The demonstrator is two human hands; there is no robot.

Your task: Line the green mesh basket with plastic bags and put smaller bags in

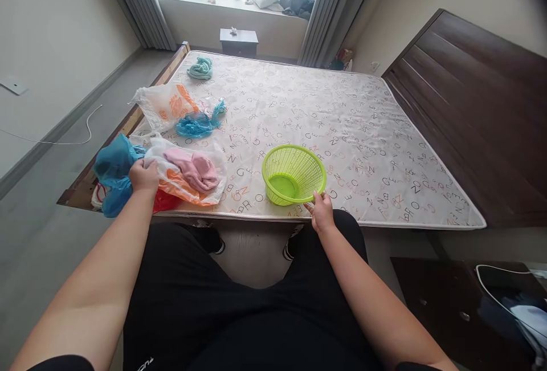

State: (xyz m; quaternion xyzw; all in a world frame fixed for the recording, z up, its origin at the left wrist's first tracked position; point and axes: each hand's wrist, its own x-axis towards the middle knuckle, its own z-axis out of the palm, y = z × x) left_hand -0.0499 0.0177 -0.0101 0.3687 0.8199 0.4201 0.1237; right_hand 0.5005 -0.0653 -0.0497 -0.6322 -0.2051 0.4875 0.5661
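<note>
My right hand point(321, 211) pinches the near rim of a bright green plastic basket point(294, 157), which stands on the mattress with nothing inside. At the left my left hand point(144, 176) is closed on the edge of a white and orange plastic bag point(219, 160). A folded pink cloth point(196, 170) lies on top of that bag. Against the same hand, on its left, sits a blue plastic bag point(115, 160). Some red plastic point(166, 201) shows beneath the white bag.
The patterned mattress point(342, 120) reaches to a dark headboard point(470, 114) at the right. Farther back lie another white and orange bag point(166, 103), a crumpled blue bag point(196, 125) and a teal cloth point(200, 68). A small nightstand point(239, 36) stands beyond.
</note>
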